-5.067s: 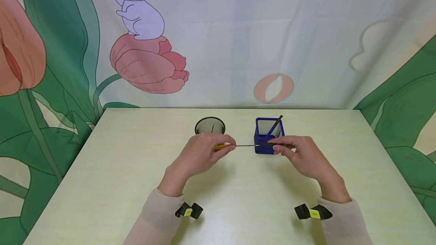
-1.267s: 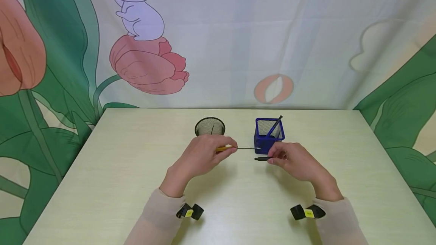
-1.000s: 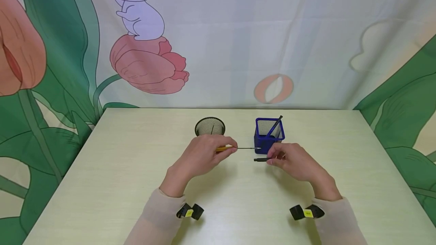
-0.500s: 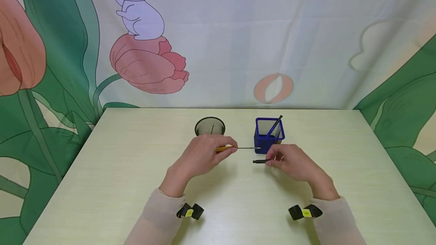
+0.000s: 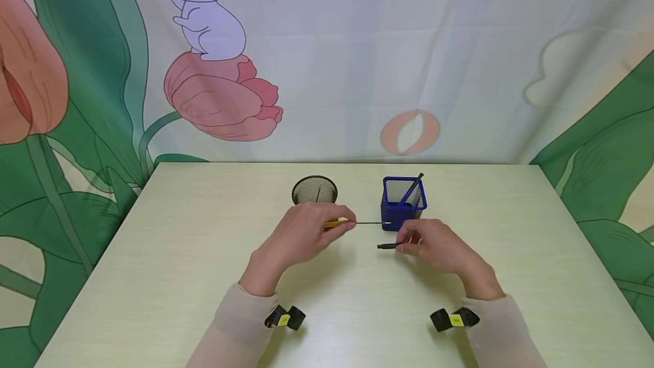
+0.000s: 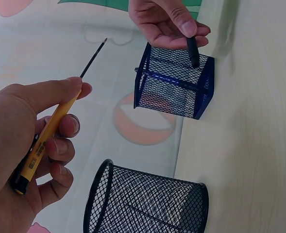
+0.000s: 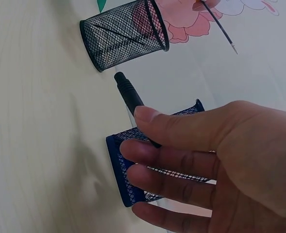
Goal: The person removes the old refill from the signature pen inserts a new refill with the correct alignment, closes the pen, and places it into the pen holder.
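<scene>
My left hand (image 5: 309, 231) grips the yellow pen barrel (image 6: 50, 128), which has a black end. A thin refill (image 6: 93, 58) sticks far out of the barrel, pointing right in the head view, its tip bare. Between thumb and forefinger, my right hand (image 5: 434, 245) pinches a short black pen section (image 7: 128, 92) with a ridged end; its other end is hidden by the fingers. This section is held nearer to me than the refill tip and apart from it. Behind the right hand stands a blue square mesh pen holder (image 5: 390, 217) with a dark pen (image 5: 414, 187) leaning in it.
A round black mesh pen holder (image 5: 308, 189) stands behind my left hand, with a thin dark stick inside. Both holders are on the pale wooden table (image 5: 204, 243). A printed curtain (image 5: 327, 72) hangs beyond the table's far edge.
Five seconds ago the black section met the refill tip. It has come away, and my right hand has carried it towards me and slightly left. My left hand has barely moved.
</scene>
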Tool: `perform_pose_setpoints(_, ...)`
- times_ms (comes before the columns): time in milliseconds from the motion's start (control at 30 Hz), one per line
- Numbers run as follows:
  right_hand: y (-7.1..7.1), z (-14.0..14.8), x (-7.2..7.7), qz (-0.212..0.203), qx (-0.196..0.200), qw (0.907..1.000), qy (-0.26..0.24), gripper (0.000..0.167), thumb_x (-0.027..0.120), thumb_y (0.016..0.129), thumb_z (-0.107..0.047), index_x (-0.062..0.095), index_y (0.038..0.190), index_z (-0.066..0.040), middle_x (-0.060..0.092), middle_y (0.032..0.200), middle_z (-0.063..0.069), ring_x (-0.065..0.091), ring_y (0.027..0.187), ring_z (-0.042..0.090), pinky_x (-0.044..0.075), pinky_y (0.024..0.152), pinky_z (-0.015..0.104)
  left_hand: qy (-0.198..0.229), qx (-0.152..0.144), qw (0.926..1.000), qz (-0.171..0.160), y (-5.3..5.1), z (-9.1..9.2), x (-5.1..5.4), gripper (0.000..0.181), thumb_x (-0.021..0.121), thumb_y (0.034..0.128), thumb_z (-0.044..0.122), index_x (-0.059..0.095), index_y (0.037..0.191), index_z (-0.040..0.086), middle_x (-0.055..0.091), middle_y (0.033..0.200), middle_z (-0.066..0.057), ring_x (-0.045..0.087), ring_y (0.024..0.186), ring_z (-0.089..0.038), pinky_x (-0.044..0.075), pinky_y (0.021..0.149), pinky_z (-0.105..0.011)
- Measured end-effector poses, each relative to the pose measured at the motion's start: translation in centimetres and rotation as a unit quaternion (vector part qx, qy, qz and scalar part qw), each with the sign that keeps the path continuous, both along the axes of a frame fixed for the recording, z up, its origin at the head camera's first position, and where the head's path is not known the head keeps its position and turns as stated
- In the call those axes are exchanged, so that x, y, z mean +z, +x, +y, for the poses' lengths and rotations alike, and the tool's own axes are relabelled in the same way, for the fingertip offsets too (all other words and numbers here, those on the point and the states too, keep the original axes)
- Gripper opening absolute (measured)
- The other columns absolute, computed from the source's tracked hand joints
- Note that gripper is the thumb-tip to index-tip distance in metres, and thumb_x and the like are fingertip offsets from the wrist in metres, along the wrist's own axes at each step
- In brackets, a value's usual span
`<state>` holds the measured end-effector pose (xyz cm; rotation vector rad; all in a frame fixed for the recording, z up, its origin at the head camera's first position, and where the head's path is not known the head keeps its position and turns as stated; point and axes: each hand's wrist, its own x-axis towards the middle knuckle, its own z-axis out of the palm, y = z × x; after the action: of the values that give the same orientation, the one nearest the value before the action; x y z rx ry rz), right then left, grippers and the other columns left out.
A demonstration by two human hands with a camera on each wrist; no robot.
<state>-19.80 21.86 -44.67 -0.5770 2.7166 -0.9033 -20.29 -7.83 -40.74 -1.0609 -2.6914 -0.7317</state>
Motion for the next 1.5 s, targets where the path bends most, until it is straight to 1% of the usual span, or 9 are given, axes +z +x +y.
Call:
perform_pose_setpoints(167, -0.1, 0.0, -0.4, -0.001, 0.003, 1.0, 0.005, 0.006, 0.076, 0.095, -0.017, 0.071, 0.093, -0.02, 0.067, 0.084, -0.006, 0.057, 0.079, 0.011, 0.046, 0.071, 0.028, -0.001, -0.001, 1.0, 0.001, 0.0, 0.0, 0.0, 0.014, 0.066, 0.1032, 0.031, 0.078, 0.11, 0.028, 0.074, 0.09, 0.015, 0.057, 0.069, -0.002, 0.046, 0.063, -0.023)
perform_pose_setpoints(433, -0.3, 0.0, -0.9, -0.004, -0.001, 0.9999, 0.011, 0.007, 0.077, 0.094, -0.017, 0.071, 0.092, -0.021, 0.067, 0.084, -0.007, 0.058, 0.08, 0.012, 0.046, 0.073, 0.029, -0.005, 0.003, 1.0, 0.002, 0.0, 0.1, 0.0, 0.013, 0.067, 0.1027, 0.031, 0.078, 0.109, 0.03, 0.074, 0.09, 0.015, 0.057, 0.069, -0.001, 0.046, 0.064, -0.023)
perform_pose_setpoints(600, -0.3, -0.1, -1.0, -0.011, -0.004, 0.9997, 0.019, 0.007, 0.077, 0.094, -0.017, 0.071, 0.093, -0.021, 0.066, 0.084, -0.007, 0.058, 0.08, 0.012, 0.046, 0.074, 0.03, -0.007, 0.005, 1.0, 0.0, 0.0, 0.0, 0.0, 0.013, 0.067, 0.1025, 0.031, 0.078, 0.108, 0.03, 0.074, 0.09, 0.016, 0.058, 0.07, -0.001, 0.047, 0.065, -0.024)
perform_pose_setpoints(833, -0.3, -0.2, -0.9, -0.014, 0.003, 0.9997, 0.021, 0.004, 0.076, 0.095, -0.016, 0.072, 0.094, -0.018, 0.067, 0.085, -0.006, 0.057, 0.08, 0.011, 0.046, 0.074, 0.03, -0.01, 0.007, 0.9999, 0.001, 0.1, 0.0, 0.0, 0.012, 0.067, 0.1023, 0.031, 0.078, 0.108, 0.03, 0.074, 0.09, 0.015, 0.058, 0.071, -0.002, 0.047, 0.065, -0.024)
perform_pose_setpoints(1167, -0.2, -0.3, -1.4, -0.018, -0.004, 0.9994, 0.029, 0.007, 0.076, 0.095, -0.015, 0.071, 0.093, -0.02, 0.067, 0.084, -0.008, 0.059, 0.079, 0.012, 0.048, 0.076, 0.031, -0.009, 0.007, 0.9999, 0.002, 0.2, -0.1, 0.0, 0.012, 0.068, 0.102, 0.031, 0.078, 0.108, 0.031, 0.073, 0.087, 0.015, 0.057, 0.07, -0.002, 0.046, 0.064, -0.023)
perform_pose_setpoints(1500, -0.2, -0.4, -1.6, -0.014, -0.001, 0.9992, 0.037, 0.007, 0.076, 0.095, -0.016, 0.071, 0.092, -0.02, 0.066, 0.082, -0.008, 0.058, 0.078, 0.012, 0.047, 0.075, 0.031, -0.01, 0.007, 0.9999, 0.004, 0.1, -0.1, 0.0, 0.011, 0.067, 0.1021, 0.031, 0.077, 0.108, 0.031, 0.072, 0.085, 0.015, 0.057, 0.069, -0.002, 0.046, 0.063, -0.024)
